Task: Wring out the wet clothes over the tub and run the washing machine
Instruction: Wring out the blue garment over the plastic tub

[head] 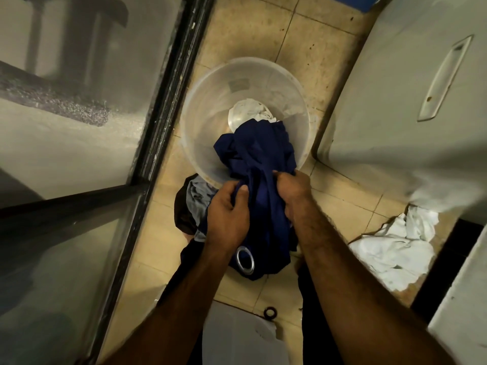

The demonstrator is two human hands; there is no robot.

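While the white appliance on the right, likely the washing machine [395, 88], isn't in play yet, the risks are all down at floor level.
Tiled floor [263, 35]: any water that misses the tub is a slip hazard.
Tub [203, 111]: translucent, looks light, stands just beside the machine. A hard pull on the fabric could tip it.
Blue cloth [258, 154]: the piece in hand. Upper part is bunched inside the tub, the rest trails over the near rim toward the person. Twist it now and the tail drains onto the tiles.
White cloth [250, 109]: lies in the tub bottom and would re-soak from the runoff.
Left hand [226, 214] and right hand [295, 188]: both clenched on blue fabric, close together. Short span, probably a weak twist.
Metal eyelet [245, 258]: on the hanging tail, could nip a finger.
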